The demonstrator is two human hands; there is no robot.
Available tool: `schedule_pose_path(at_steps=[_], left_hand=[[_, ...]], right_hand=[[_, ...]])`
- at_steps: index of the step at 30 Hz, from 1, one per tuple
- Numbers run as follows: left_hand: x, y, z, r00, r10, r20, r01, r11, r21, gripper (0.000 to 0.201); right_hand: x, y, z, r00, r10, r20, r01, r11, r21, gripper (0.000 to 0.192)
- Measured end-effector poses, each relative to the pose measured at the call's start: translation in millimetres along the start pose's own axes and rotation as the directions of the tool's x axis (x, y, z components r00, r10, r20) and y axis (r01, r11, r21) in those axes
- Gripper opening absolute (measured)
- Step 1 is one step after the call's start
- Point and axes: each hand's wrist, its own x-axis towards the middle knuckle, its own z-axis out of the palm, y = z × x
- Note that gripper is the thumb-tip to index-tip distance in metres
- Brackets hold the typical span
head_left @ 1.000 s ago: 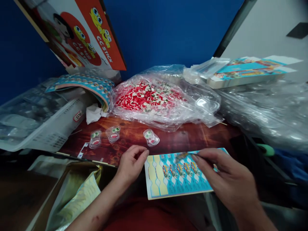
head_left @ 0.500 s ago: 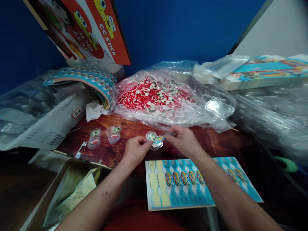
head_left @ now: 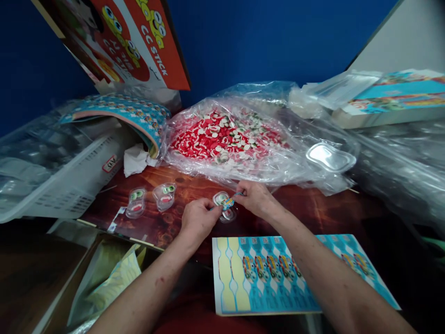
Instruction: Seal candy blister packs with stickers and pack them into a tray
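Right hand (head_left: 255,198) holds sticker (head_left: 228,202) lying left-right.

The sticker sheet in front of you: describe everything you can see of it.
The sticker sheet lies flat at the near table edge, below both hands and touching neither. It looks like glossy printed paper, turquoise with a white diamond pattern and rows of narrow waisted stickers bearing colourful cartoon figures. At its left end two columns are peeled, leaving pale yellow backing. The right forearm crosses above its middle, hiding part of it. Its far right corner runs into shadow.
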Motion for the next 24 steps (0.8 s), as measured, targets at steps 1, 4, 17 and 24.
schedule_pose_path(at_steps=[1, 4, 17, 24], left_hand=[[0.6, 0.0, 0.7, 1.0, -0.007, 0.004, 0.007, 1.0, 0.014, 0.026], [2.3, 1.5, 0.2, 1.0, -0.022, 0.017, 0.021, 0.997, 0.08, 0.022], [7.2, 7.4, -29.7, 0.993, 0.072, 0.096, -0.091, 0.975, 0.202, 0.024], [2.3, 8.6, -16.8, 0.995, 0.042, 0.094, -0.08, 0.888, 0.453, 0.03]], right_hand=[[1.0, 0.7, 1.5, 1.0, -0.003, 0.003, 0.003, 1.0, -0.006, 0.013], [2.9, 1.2, 5.9, 1.0, -0.006, 0.011, 0.006, 1.0, -0.025, 0.013], [-16.4, -11.6, 7.7, 0.997, 0.029, -0.065, -0.029, 1.0, -0.006, 0.013], [-11.4, -0.3, 18.1, 0.998, 0.022, -0.061, -0.024, 0.999, -0.028, 0.015]])
